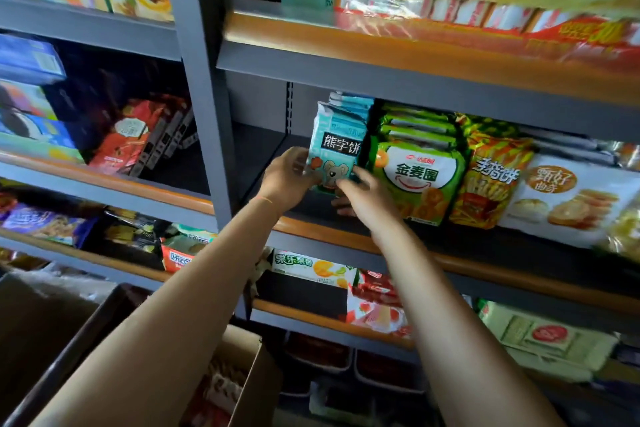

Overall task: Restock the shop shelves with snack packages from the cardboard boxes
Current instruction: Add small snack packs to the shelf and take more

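- The grey metal shelf with the orange front strip [311,229] is under both hands. It holds rows of snack bags, with bare dark shelf just left of the left hand.
- The brown cardboard box [252,374] sits low down, well below the hands, near the elbows. Its top is open and more packs show inside.
- The green plastic snack bag with a smile on it [415,177] stands just right of the right hand.
- The light blue plastic snack pack with a little bear on it [337,152] stands between the two hands, at the front of its row.
- The pack looks light, soft and puffy. The snacks inside might break, so a soft hold on its two side edges seems best. The shiny plastic may slip.
- The left hand [287,178] pinches the pack's lower left edge.
- The right hand [363,198] has bent fingers on the pack's lower right corner.
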Tool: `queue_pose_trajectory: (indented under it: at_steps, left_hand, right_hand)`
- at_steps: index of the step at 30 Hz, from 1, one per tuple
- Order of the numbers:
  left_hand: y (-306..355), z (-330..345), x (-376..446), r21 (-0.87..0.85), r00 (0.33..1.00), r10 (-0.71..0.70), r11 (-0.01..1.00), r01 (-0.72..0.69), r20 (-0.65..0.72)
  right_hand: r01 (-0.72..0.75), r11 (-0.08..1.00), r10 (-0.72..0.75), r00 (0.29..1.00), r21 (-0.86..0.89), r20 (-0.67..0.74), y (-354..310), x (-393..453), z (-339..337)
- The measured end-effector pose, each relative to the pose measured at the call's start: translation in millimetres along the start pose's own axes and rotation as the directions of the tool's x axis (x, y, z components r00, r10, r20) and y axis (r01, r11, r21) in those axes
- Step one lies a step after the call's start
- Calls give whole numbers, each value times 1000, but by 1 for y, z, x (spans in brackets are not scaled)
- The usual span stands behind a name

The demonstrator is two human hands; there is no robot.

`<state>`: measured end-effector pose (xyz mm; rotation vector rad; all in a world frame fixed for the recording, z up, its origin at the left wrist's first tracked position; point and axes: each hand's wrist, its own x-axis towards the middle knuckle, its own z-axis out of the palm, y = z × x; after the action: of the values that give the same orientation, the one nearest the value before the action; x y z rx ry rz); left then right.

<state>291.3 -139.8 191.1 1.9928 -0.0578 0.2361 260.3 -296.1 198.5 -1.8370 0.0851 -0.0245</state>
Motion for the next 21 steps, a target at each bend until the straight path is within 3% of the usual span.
queue_pose_trajectory:
  at_steps: [2, 8, 17, 19, 21]
  left_hand:
    - [-4, 1, 10, -25, 999, 14, 1000, -13, 42]
    - [0, 5, 18, -106, 976, 71, 993, -50, 205]
    - [4, 4, 13, -191, 930, -10, 978, 86, 369]
    - [9, 2, 7, -135, 942, -21, 988, 70, 334]
    - [15, -4, -5, 9, 985, -17, 1000, 16, 174]
  right_hand:
    - [-28, 997, 28, 1000, 65, 3, 1, 7, 5]
    - [-13, 1000, 14, 998, 16, -58, -1, 18, 10]
    - [-11, 990, 2, 998, -138, -60, 2, 9, 13]
    - [15, 978, -28, 998, -209, -58, -5, -4, 9]
    - [84, 971, -112, 987, -222, -118, -11, -24, 8]
